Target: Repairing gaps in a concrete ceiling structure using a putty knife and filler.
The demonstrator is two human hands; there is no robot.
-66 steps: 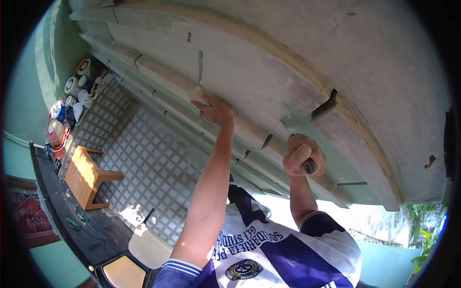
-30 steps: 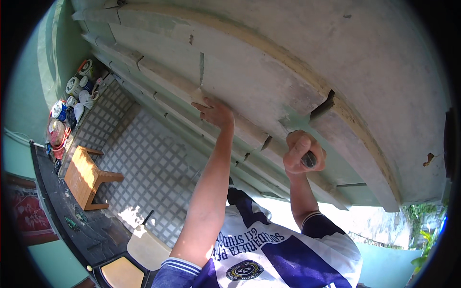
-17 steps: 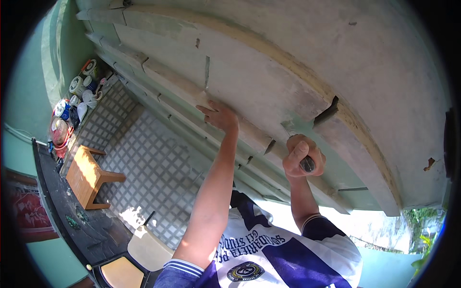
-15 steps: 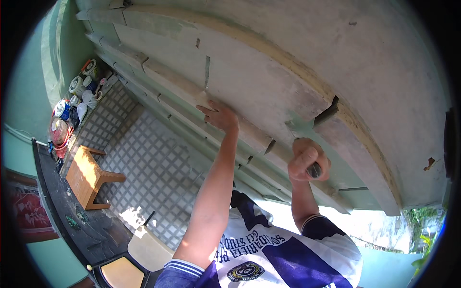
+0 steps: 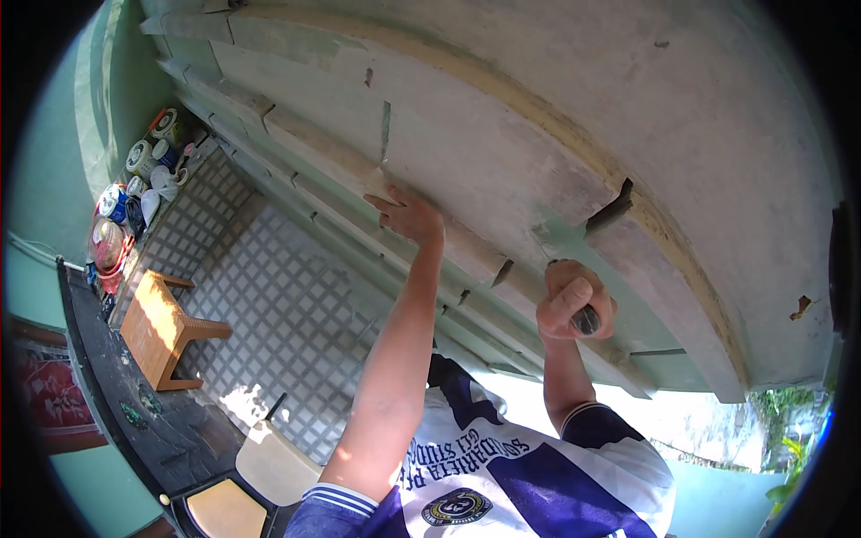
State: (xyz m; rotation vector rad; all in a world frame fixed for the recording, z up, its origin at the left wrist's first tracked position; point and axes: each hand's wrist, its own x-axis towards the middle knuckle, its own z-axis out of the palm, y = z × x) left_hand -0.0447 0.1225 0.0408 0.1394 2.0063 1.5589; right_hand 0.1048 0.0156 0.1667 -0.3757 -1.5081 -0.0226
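My left hand (image 5: pixel 413 218) rests on a pale, stepped moulding (image 5: pixel 327 148), its fingers spread and nothing in its grasp. To the right, my right hand (image 5: pixel 567 300) is closed in a fist around a dark-handled hand tool (image 5: pixel 587 320). The rounded handle end pokes out of the fist; the fingers cover most of the rest. Its thin tip appears to meet the moulding beside a bare greenish patch (image 5: pixel 563 238), though its exact kind is hard to make out. Worn, chalky paint covers the surface (image 5: pixel 484 170) around both hands.
A curved yellowish ridge (image 5: pixel 502 81) with a dark notch (image 5: pixel 610 208) runs above my hands. At the left stand a wooden stool (image 5: pixel 157 332), several paint buckets and bags (image 5: pixel 112 204), and a pale chair (image 5: pixel 276 466) on a tiled floor (image 5: pixel 269 278).
Both hands stay at nearly the same spots, the left on the moulding and the right around the tool. The whole view has shifted very slightly.
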